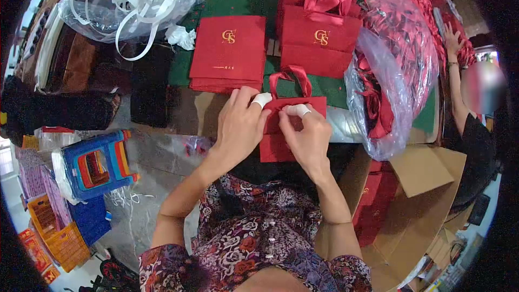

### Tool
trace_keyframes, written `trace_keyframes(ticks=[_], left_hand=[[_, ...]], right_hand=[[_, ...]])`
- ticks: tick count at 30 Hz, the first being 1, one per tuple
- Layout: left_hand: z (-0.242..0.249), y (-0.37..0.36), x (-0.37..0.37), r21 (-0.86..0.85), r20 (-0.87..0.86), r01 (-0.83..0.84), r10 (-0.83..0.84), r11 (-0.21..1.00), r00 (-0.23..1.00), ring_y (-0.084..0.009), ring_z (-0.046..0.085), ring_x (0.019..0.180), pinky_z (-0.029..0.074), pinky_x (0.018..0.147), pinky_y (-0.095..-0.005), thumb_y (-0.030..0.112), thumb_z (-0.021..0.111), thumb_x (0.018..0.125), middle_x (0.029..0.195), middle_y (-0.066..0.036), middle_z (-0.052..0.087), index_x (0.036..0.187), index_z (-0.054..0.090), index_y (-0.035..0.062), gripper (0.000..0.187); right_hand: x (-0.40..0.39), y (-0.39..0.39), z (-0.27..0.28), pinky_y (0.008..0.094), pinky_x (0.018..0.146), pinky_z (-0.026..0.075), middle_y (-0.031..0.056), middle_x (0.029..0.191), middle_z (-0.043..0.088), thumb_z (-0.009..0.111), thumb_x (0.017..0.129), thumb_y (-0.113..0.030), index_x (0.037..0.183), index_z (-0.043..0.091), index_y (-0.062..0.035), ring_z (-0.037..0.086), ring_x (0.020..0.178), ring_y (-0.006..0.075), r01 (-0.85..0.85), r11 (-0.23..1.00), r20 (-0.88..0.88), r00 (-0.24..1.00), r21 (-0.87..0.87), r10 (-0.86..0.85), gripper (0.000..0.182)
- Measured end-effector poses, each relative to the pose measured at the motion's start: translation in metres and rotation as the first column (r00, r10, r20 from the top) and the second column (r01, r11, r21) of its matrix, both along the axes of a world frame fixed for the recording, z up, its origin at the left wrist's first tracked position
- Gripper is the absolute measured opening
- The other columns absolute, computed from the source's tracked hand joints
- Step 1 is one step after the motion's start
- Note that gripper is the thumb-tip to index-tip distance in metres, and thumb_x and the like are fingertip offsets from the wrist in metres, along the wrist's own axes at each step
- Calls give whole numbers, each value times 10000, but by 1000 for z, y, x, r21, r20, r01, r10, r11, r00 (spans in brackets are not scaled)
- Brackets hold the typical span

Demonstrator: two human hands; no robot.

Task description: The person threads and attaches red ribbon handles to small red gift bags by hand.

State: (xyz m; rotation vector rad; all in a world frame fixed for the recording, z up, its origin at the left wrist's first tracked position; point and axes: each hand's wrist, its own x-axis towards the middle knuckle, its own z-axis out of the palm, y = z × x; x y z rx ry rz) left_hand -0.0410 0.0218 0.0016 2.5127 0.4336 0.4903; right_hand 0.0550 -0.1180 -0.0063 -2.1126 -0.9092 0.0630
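A red paper bag (278, 148) with a ribbon handle (292, 78) lies at the table's front edge, between my hands. My left hand (240, 116) touches its upper left part, fingers bent together, a white wrap on one finger. My right hand (308, 132) pinches at the bag's upper middle, thumb against a white-wrapped finger. What the fingertips hold is too small to make out. Behind my left hand lies a stack of flat red bags (228, 48) with gold lettering. Red bags with ribbon handles (320, 40) are stacked behind the bag.
Clear plastic holding red ribbons (400, 38) lies at right; plastic with white straps (132, 2) at upper left. An open cardboard box (421, 211) with red bags stands lower right. Another person's arm (457, 81) reaches in at far right. Stools (97, 165) and crates stand left.
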Motion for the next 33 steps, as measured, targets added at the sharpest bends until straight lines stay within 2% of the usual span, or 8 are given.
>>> trace_keyframes(ticks=[8,16,20,22,27,28,29,33], left_hand=[[3,-7,4,-128,48,36,-30,991,998,-396,627,881,511,743,-455,22,681,842,1006,-165,577,1008,631,8,174],[5,-10,10,-157,88,61,-47,986,995,-411,620,860,521,736,-476,32,614,881,975,-173,580,973,603,-12,102],[4,-6,9,-100,43,42,-38,994,998,-423,628,848,507,710,-470,11,606,885,939,-187,609,978,600,4,94],[5,-6,8,-124,21,22,-19,992,1000,-430,628,848,504,706,-484,16,600,889,936,-191,611,981,594,7,93],[9,-13,10,-214,-2,53,-54,976,999,-450,633,824,505,678,-513,20,592,898,959,-204,617,991,597,16,93],[-1,-14,11,-98,60,61,-55,993,997,-434,638,791,516,656,-487,21,605,891,949,-199,620,1002,607,16,111],[-3,-14,10,-97,61,60,-54,993,997,-434,638,791,516,656,-487,21,605,891,949,-199,620,1002,607,16,111],[3,-10,7,-183,-34,60,-67,981,997,-435,641,777,534,667,-482,85,637,882,1006,-219,597,1017,603,9,158]], right_hand=[[-3,2,0,367,671,548,130,810,714,759,809,-97,844,701,-15,708,728,271,45,999,-18,999,-11,-46,106],[-10,5,-21,374,704,514,95,813,701,805,759,-75,889,695,-59,651,677,290,62,996,251,965,69,-77,171],[-9,2,-13,364,670,516,99,823,690,796,768,-50,921,701,-58,656,688,277,46,997,221,974,54,-57,180],[-10,2,-7,352,636,517,109,810,674,783,772,-12,955,706,-55,660,692,264,103,977,50,992,187,-114,203],[-1,-8,-11,348,591,514,111,808,665,783,781,-18,983,697,-43,660,691,258,-19,994,173,985,110,0,221],[1,-7,-10,351,593,512,112,815,665,778,790,-23,982,696,-41,658,695,261,-22,996,198,980,86,5,209],[2,-7,-10,354,594,510,113,822,665,773,799,-27,981,696,-39,657,699,263,-27,998,222,975,63,12,198],[6,-10,3,360,623,506,113,827,657,754,821,-33,992,696,-38,652,714,273,-63,997,78,995,54,58,180]])
